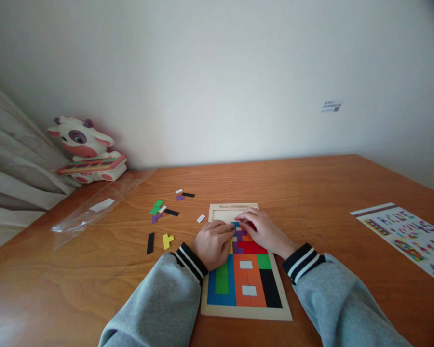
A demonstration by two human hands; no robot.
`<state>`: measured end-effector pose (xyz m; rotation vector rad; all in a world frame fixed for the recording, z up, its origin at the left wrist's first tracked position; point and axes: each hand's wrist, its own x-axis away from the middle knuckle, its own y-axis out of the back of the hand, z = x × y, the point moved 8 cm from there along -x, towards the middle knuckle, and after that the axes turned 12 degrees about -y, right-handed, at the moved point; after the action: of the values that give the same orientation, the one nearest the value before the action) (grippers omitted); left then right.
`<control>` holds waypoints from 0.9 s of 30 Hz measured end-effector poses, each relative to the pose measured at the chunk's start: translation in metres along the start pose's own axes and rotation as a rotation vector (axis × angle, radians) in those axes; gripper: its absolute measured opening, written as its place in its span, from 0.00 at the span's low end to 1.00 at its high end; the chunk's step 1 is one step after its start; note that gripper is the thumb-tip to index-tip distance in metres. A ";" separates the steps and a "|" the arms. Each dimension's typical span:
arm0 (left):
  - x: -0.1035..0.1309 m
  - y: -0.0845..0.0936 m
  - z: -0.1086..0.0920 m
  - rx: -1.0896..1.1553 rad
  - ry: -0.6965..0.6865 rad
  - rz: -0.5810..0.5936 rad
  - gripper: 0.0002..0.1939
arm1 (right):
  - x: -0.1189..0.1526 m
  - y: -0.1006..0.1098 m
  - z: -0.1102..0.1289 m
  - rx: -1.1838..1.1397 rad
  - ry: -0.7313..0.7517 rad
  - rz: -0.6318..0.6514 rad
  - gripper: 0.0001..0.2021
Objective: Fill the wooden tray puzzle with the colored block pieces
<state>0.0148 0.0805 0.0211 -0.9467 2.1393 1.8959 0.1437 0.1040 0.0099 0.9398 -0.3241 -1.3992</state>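
Note:
A wooden puzzle board (pixel 246 312) lies in front of me, its lower part filled with coloured block pieces. Over the board's left side is my left hand (pixel 212 243), fingers bent and held together, their tips at the upper pieces. Coming from the right, my right hand (pixel 263 231) has its thumb and fingers drawn together on the upper rows. Blue puzzle pieces (pixel 236 225) show between the two sets of fingertips. Whatever either hand grips is hidden or too small to make out. A red piece (pixel 253 247) and a purple piece (pixel 237 248) lie just below the fingers.
Left of the board lie several loose pieces, including a yellow piece (pixel 167 241), a black strip (pixel 150 243) and a white piece (pixel 201 218). A clear plastic bag (pixel 83 219) and a cow toy keyboard (pixel 90 152) are farther left. A printed sheet (pixel 407 236) lies right.

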 end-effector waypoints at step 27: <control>0.004 0.000 0.013 -0.028 0.092 -0.025 0.16 | 0.002 -0.004 -0.004 0.061 -0.029 0.039 0.07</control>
<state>0.0072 0.0914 0.0160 -1.0810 2.1454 1.9113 0.1439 0.1044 0.0039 0.9586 -0.4066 -1.3743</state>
